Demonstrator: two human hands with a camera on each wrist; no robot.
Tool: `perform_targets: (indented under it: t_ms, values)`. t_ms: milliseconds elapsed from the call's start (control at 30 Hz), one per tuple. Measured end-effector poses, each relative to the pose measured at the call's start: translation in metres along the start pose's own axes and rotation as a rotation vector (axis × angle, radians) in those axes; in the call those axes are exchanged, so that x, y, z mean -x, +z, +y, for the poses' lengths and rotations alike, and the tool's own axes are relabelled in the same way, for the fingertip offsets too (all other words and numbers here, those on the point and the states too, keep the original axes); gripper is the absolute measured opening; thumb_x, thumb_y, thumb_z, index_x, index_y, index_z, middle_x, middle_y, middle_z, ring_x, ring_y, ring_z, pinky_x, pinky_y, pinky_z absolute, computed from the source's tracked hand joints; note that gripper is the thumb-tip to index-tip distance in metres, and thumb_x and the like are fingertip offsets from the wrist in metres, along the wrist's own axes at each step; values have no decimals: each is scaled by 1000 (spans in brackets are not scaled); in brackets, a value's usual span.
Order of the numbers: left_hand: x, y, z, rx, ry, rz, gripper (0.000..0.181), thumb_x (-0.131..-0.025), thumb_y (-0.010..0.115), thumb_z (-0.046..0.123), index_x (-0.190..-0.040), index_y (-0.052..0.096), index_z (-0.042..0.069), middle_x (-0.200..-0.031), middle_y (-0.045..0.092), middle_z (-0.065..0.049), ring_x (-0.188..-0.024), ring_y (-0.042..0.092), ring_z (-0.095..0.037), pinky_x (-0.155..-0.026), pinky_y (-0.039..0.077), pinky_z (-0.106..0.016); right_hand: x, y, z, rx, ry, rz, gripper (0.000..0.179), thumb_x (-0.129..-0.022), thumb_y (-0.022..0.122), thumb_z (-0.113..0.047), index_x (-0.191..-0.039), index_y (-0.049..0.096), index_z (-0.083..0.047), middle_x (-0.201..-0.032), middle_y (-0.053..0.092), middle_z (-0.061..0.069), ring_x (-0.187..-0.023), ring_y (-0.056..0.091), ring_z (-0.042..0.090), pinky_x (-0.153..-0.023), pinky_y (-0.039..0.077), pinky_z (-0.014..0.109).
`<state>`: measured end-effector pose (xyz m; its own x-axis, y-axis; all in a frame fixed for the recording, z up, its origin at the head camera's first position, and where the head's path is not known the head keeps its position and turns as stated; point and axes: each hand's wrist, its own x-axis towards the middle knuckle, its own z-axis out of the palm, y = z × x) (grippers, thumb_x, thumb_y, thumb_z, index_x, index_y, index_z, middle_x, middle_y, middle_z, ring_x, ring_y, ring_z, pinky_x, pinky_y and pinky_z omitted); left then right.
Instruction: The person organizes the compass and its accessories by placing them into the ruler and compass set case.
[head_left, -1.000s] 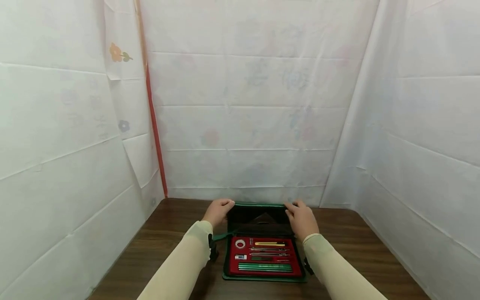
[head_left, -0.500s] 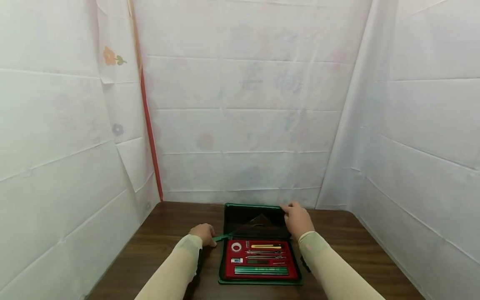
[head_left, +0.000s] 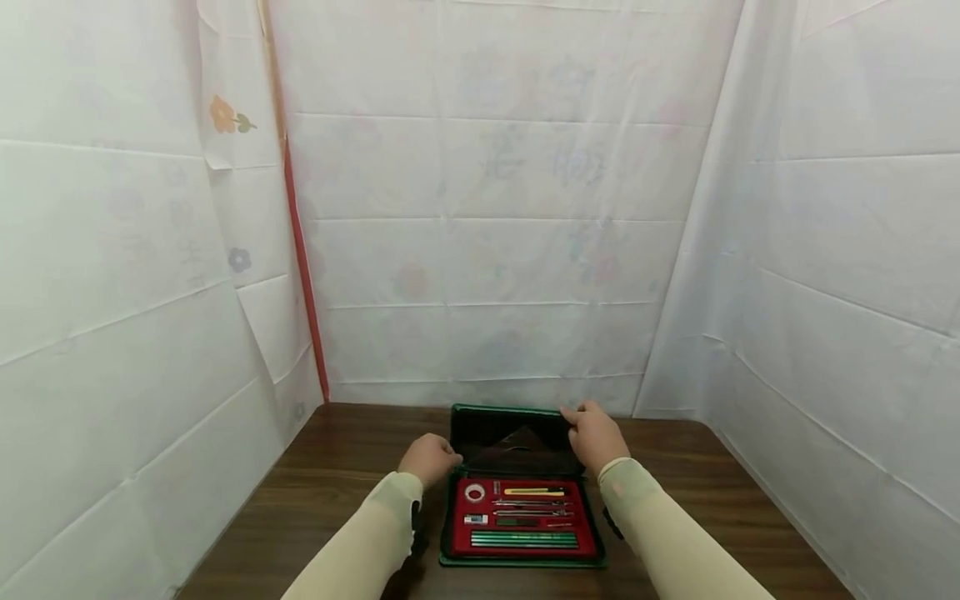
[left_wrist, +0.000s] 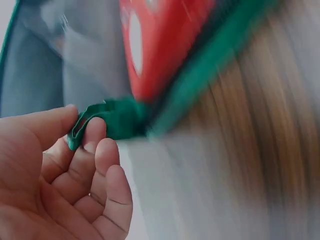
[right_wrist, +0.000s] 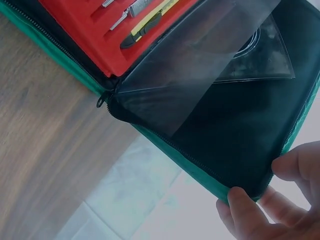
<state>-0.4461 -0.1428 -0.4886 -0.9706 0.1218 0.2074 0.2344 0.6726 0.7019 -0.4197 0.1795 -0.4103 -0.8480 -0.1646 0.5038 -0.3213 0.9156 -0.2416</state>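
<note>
A green zip-up drawing-instrument case (head_left: 517, 562) lies unfolded on the table, its dark-lined lid (head_left: 480, 433) raised at the back. My left hand (head_left: 429, 460) is at the left side near the hinge, thumb and forefinger pinching a folded green fabric tab (left_wrist: 120, 120). My right hand (head_left: 597, 439) grips the lid's far right corner between thumb and fingers. Inside the red tray (right_wrist: 97, 37) sit a white tape roll (head_left: 467, 492), a yellow utility knife (head_left: 534, 492), metal compasses (head_left: 531, 503), an eraser (head_left: 476, 519) and green pencils (head_left: 525, 540).
A clear pocket (right_wrist: 170, 75) across the lid holds a transparent set square (right_wrist: 275, 70). A zipper pull (right_wrist: 101, 100) hangs at the hinge. White sheets (head_left: 487, 250) enclose the wooden table (head_left: 705, 483) on three sides.
My left hand left the lid's left corner, came down to the tab at the hinge, then shifted right and slightly up with it. The right hand stays on the lid's corner.
</note>
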Motion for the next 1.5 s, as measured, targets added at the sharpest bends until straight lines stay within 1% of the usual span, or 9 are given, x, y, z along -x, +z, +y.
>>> perform_targets:
  t_ms: [133,300,433,533,700,1033,1167,1333,1500]
  values:
    - [1,19,17,30,36,0,42,-101,72,22,-61,62,12,-54,49,4,-50,39,-13,-52,38,-32,0,1,-1,-17,1,-5,38,-101,66,-1,-137,71,-9,-95,57,8,-64,38,16,-59,35,30]
    - [8,39,29,-133,79,-55,15,-99,73,20,-91,77,8,-80,72,-3,-67,64,-20,-65,57,-41,3,6,-7,-29,2,-28,39,-100,67,-1,-138,71,-9,-95,56,8,-63,38,15,-58,35,29]
    - [16,42,37,-258,79,-172,33,-102,71,24,-128,72,4,-125,75,-15,-109,72,-34,-95,59,-54,5,8,-11,-37,25,-52,40,-101,68,-3,-140,69,-10,-96,56,7,-62,38,15,-58,35,29]
    - [16,37,42,-333,119,-183,35,-104,67,21,-136,68,8,-118,76,-12,-102,73,-33,-91,60,-50,6,5,-13,-38,15,-43,40,-101,68,-3,-140,69,-10,-96,57,7,-62,37,15,-58,35,29]
    - [13,27,40,-441,266,-147,30,-105,63,14,-133,69,19,-94,75,1,-68,60,-14,-68,53,-33,8,1,-13,-37,12,-11,38,-100,68,-2,-137,72,-10,-93,55,6,-62,35,15,-58,34,28]
    - [16,38,23,-644,407,-116,19,-99,71,15,-116,64,18,-114,61,-6,-90,63,-18,-84,61,-35,17,7,-13,-51,32,-37,37,-103,65,-4,-139,70,-10,-95,53,5,-58,31,13,-55,31,27]
    - [19,43,20,-709,453,-136,13,-102,70,20,-114,69,18,-112,66,-1,-96,66,-16,-89,61,-32,17,7,-11,-50,35,-38,34,-101,67,-4,-134,75,-11,-105,62,10,-64,50,18,-59,41,30]
    - [32,40,35,-742,405,-241,15,-102,71,30,-112,73,19,-98,73,4,-82,68,-11,-76,60,-32,28,9,-5,-88,54,-128,24,-101,68,-7,-120,82,-11,-122,77,13,-67,56,18,-64,47,34]
    - [67,34,66,-765,264,-358,33,-102,71,35,-130,72,18,-114,79,2,-101,75,-15,-89,62,-37,51,12,-2,-112,48,-197,21,-98,72,-6,-116,83,-11,-116,80,8,-89,73,24,-73,57,37]
